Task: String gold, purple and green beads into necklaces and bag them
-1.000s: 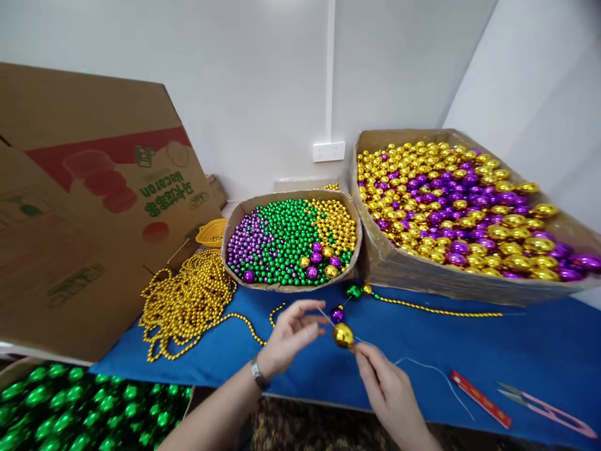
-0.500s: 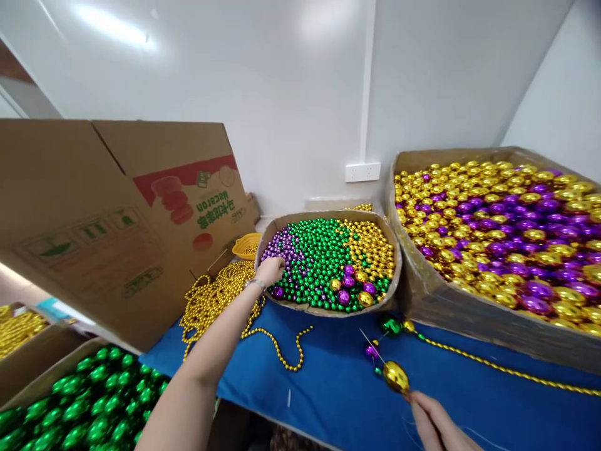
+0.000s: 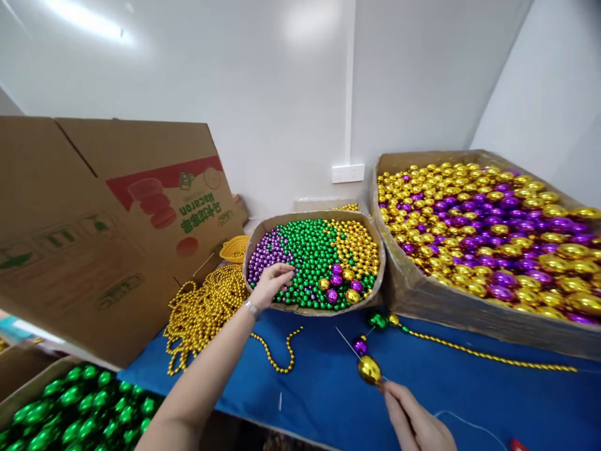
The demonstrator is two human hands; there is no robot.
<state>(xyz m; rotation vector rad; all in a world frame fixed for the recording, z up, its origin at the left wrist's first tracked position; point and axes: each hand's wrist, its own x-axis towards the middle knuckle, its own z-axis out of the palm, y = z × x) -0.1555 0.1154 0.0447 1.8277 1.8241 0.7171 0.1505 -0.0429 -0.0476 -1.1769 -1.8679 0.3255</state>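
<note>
My left hand [image 3: 273, 283] hangs over the front of a bin [image 3: 310, 311] of small purple, green and gold beads. Its thumb and fingers are pinched together; what they hold, if anything, is too small to make out. My right hand [image 3: 413, 416] pinches the lower end of a thin needle [image 3: 347, 341] above the blue cloth. A large gold bead [image 3: 369, 370] sits on that needle, right at the fingertips. Beyond it lie a purple bead [image 3: 359, 345], a green bead [image 3: 377, 321] and a twisted gold bead strand [image 3: 488, 356].
A big box [image 3: 422, 300] of gold and purple beads stands at right. Gold bead strings [image 3: 206, 310] and a yellow basket [image 3: 233, 249] lie left of the bin, beside a large carton [image 3: 117, 263]. Green beads [image 3: 89, 407] fill a box at lower left.
My left hand has moved from the purple beads toward the green ones and pulled back slightly. My right hand still holds the needle and gold bead. The view has shifted right.
</note>
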